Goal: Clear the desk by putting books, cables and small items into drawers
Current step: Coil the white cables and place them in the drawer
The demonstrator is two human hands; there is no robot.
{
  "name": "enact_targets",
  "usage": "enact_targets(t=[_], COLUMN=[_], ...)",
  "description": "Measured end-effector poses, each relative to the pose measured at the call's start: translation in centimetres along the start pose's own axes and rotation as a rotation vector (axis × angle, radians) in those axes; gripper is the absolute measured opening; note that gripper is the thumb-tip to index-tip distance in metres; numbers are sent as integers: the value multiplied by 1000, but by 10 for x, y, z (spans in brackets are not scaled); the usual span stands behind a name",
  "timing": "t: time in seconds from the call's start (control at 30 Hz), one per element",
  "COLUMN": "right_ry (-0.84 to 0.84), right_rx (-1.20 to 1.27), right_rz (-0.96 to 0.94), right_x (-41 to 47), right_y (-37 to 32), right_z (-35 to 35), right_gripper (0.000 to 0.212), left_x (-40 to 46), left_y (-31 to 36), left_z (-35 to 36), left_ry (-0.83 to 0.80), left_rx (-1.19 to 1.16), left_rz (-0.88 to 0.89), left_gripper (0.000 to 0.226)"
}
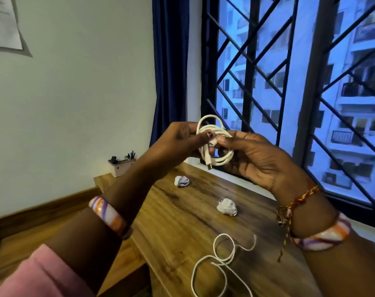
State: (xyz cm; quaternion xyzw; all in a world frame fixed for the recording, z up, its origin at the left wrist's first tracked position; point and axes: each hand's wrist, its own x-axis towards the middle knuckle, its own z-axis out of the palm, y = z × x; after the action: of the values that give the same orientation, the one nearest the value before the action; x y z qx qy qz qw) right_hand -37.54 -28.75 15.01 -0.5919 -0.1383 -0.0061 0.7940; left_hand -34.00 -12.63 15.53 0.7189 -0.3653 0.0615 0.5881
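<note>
Together, the left hand (pixel 178 140) and right hand (pixel 255 159) pinch a coiled white cable (pixel 214 142) above the surface (pixel 182 221), where a loose cable (pixel 220 260) lies.

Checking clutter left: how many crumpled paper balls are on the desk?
2: one crumpled paper ball toward the desk's far end, another mid-desk, nearer the window. Arms may hide more.

Two white cables: one coiled cable (pixel 214 142) in the hands at 12 o'clock, one loose cable (pixel 220 260) at 6 o'clock. Two crumpled paper balls (pixel 181 181) (pixel 226 206). One pen holder (pixel 121 165) at 9 o'clock.
</note>
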Motion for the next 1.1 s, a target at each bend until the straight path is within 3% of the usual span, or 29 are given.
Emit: enact_targets(t=[0.07, 0.13, 0.27, 0.33, 0.43, 0.53, 0.6, 0.73, 0.83, 1.03, 1.1], right_ry=[-73, -40, 136, 153, 125, 107, 108, 144, 130, -6, -31], right_rx=[153, 22, -763, -806, -354, 31, 206, 386, 325, -206, -241], right_rz=[10, -108, -635, -765, -591, -348, -246, -93, -65, -37, 15], right_x=[7, 18, 45, 62, 89, 125, 147, 190, 212, 228, 227], right_y=[3, 10, 29, 39, 47, 56, 64, 81, 93, 116, 118], right_z=[5, 13, 30, 40, 63, 87, 103, 140, 162, 185, 192], right_gripper=[46, 54, 35, 19, 7, 13, 14, 3, 8, 31, 32], left_x=[-1, -1, -2, -5, -11, -10, -6, -3, -3, -1, 1], left_y=[-7, -13, -24, -32, -38, -40, -44, -63, -79, -104, -104], left_z=[-5, -11, -29, -46, -80, -116, -134, -166, -191, -237, -241], left_ry=[28, 82, 189, 226, 275, 317, 384, 453, 451, 535, 554], left_rx=[-187, -282, -111, -33, 97, 478, 752, 1010, 1127, 1181, 1194], left_rz=[-77, -145, -211, -255, -248, -159, -129, -56, -4, 12, 32], left_gripper=[20, 22, 24, 26, 24, 18, 20, 23, 17, 19, 16])
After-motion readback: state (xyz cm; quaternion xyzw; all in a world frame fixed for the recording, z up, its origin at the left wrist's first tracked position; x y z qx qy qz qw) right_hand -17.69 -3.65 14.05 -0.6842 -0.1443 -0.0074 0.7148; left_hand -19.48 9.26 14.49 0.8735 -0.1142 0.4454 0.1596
